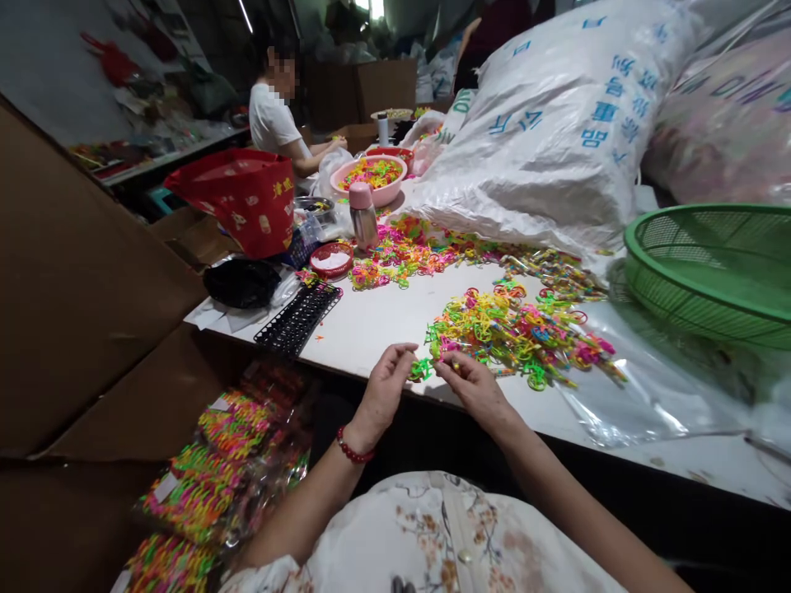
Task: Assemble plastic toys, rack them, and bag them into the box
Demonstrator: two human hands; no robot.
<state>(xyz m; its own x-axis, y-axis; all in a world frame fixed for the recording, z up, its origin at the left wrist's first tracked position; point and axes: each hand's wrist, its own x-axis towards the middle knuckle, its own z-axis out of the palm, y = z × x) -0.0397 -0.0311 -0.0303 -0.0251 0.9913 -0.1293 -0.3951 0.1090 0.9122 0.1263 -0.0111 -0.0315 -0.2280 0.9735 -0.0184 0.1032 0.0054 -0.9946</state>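
Observation:
At the table's front edge my left hand pinches a small green plastic piece, which looks like a tiny wheeled toy part. My right hand is closed just to the right of it, thumb and fingers pressed together. What the right fingers hold is too small to make out; a bit of pink and yellow shows by them. Right behind my hands lies a heap of colourful plastic toy pieces in yellow, green, pink and orange.
Behind stand a pink-lidded flask, red basket and pink basin. A black perforated tray lies left; a green sieve and white sack are right. Packed bags sit below left. Another person works beyond.

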